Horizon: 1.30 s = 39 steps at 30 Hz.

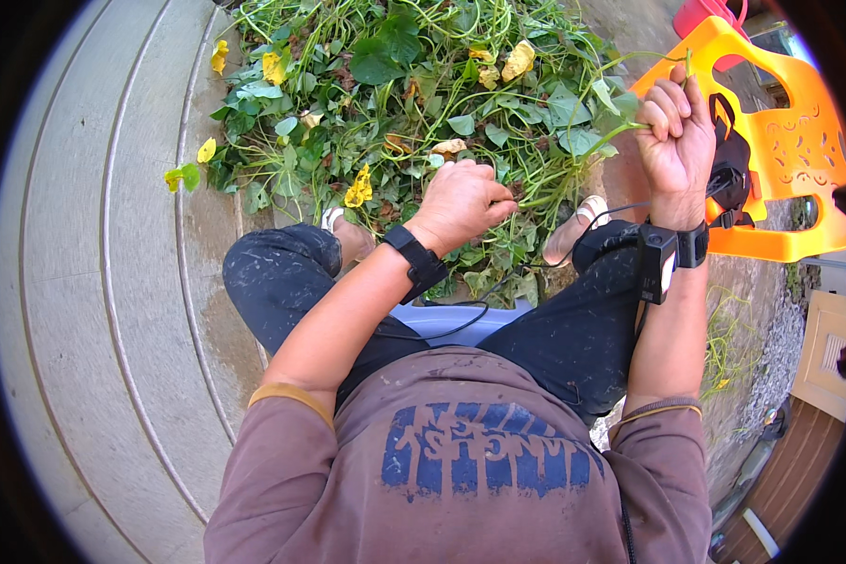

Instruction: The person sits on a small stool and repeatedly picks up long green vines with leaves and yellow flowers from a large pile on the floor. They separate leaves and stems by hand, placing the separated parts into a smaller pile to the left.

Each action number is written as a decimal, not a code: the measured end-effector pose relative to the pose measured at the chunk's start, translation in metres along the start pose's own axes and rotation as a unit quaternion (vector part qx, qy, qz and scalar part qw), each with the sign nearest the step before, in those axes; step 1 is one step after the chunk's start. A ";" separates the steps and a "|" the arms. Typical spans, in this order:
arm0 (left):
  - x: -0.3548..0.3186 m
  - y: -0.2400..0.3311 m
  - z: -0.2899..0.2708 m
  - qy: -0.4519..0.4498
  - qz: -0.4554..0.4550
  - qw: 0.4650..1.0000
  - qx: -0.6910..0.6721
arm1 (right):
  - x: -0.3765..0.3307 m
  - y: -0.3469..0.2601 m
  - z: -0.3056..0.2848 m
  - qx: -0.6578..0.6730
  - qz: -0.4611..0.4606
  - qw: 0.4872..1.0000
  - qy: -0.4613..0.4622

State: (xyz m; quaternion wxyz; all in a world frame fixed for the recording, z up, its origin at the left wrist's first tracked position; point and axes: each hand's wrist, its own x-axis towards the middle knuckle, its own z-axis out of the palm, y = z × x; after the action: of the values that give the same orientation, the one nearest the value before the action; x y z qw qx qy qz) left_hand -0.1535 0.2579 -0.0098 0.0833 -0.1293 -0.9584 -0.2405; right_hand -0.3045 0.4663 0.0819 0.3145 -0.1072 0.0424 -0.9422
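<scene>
A large heap of green leafy vines, with some yellowed leaves, lies on the ground in front of me, between and beyond my feet. My right hand is raised at the heap's right side, its fingers pinched round a green vine stem. A tip of green shows above its fingertips. Low over the near part of the heap, my left hand is closed with its back up. Whatever its fingers hold, if anything, is hidden.
An orange plastic chair stands to the right, with a black bag on it and a pink container behind. I sit on a pale blue seat. Grey steps or ledges run along the left. A thin black cable crosses my lap.
</scene>
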 end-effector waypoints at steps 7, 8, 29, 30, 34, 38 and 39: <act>0.001 0.005 0.002 -0.058 -0.139 0.974 -0.167 | 0.000 0.000 -0.004 -0.016 0.006 1.000 0.002; 0.001 0.005 0.003 -0.087 -0.169 0.965 -0.183 | 0.000 0.000 -0.004 -0.018 0.006 1.000 0.006; -0.054 -0.133 -0.087 0.543 -0.470 0.623 -0.310 | -0.001 0.001 -0.006 -0.104 -0.038 0.992 0.054; -0.063 -0.144 -0.101 0.585 -0.436 0.624 -0.278 | -0.001 0.002 -0.006 -0.106 -0.035 0.992 0.052; -0.073 -0.144 -0.098 0.477 -0.532 0.672 -0.192 | 0.001 0.007 -0.003 -0.117 -0.030 0.991 0.058; -0.058 -0.088 -0.063 0.270 -0.381 0.828 -0.310 | 0.004 0.013 -0.004 -0.121 -0.018 0.991 0.061; -0.049 -0.068 -0.050 0.256 -0.318 0.849 -0.336 | 0.004 0.015 -0.005 -0.123 -0.015 0.990 0.062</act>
State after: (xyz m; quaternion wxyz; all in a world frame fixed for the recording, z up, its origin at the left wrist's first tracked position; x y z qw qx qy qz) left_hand -0.1218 0.1660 -0.0068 0.1962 0.2289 -0.7521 -0.5861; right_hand -0.3000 0.4524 0.0756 0.2815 -0.0869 0.1759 -0.9393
